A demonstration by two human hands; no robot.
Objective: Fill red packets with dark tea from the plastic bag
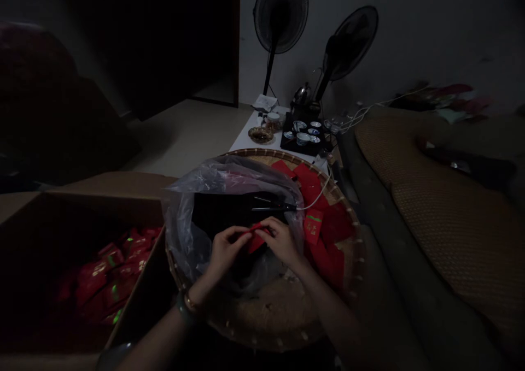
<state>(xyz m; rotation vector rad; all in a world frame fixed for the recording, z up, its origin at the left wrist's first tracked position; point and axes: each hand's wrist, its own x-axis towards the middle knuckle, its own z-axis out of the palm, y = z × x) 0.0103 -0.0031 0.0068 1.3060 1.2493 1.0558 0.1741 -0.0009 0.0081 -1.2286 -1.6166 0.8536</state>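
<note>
Between my fingertips is a small red packet [256, 242], pinched on its left by my left hand [228, 247] and on its right by my right hand [280, 239]. Both hands are above a clear plastic bag [180, 240] with dark contents [217, 210], which lies in a round woven tray [266, 313]. A black clamp-like tool with two thin prongs [274, 204] and a white cord rests over the bag, just beyond my hands. Flat red packets [314, 226] with gold print lie spread along the tray's right side.
An open cardboard box [110, 182] with many red packets [110, 272] stands at left. Behind the tray, a white table [244, 139] bears a black tea tray [289, 141] with cups, a kettle [302, 95] and jars. Two fans [281, 13] stand beyond. A woven mat [447, 212] covers a seat at right.
</note>
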